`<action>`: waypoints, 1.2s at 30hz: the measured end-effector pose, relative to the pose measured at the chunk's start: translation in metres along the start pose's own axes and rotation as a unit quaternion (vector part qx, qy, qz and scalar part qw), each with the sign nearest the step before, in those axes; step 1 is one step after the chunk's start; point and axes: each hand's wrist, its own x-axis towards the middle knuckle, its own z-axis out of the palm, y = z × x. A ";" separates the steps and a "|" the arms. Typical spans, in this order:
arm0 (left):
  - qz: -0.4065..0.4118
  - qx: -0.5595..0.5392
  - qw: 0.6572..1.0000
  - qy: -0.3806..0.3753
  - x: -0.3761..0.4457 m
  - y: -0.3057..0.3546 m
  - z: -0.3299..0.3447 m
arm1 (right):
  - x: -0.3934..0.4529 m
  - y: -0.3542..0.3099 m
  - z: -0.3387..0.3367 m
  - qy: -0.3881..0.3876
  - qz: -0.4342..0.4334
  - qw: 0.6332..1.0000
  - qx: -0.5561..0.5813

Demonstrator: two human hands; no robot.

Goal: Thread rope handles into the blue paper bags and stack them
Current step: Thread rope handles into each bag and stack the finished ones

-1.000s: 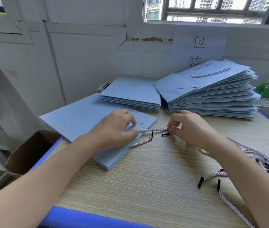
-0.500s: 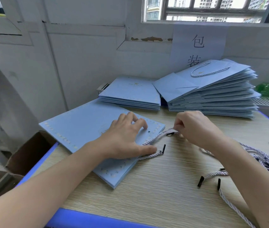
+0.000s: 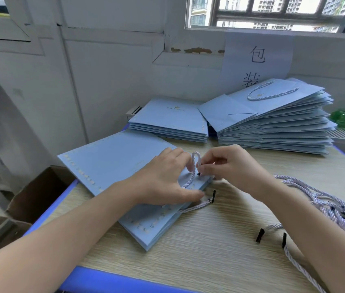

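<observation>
A flat blue paper bag lies on top of a small pile at the table's left. My left hand presses flat on its right end with straight fingers. My right hand pinches the black tip of a pale twisted rope handle at the bag's right corner, and the rope arches up between my hands. The rope's other black-tipped end trails on the table just off the bag's edge.
A tall stack of handled bags and a lower stack of flat bags sit at the back. Loose rope handles lie tangled at the right. A cardboard box stands left of the wooden table.
My right hand moved left onto the bag's corner and lifted the rope into a loop. My left hand slid right along the bag, which shifted slightly toward me.
</observation>
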 end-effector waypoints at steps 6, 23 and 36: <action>0.000 -0.043 0.999 0.028 0.000 0.003 -0.002 | 0.002 0.002 0.009 0.031 -0.054 0.990 -0.124; -0.092 -0.216 0.961 0.148 0.001 0.000 -0.025 | -0.008 -0.011 -0.009 0.147 -0.151 0.963 -0.169; -0.122 -0.124 0.971 0.161 0.003 0.000 -0.011 | -0.008 -0.008 -0.016 0.028 -0.082 0.980 -0.180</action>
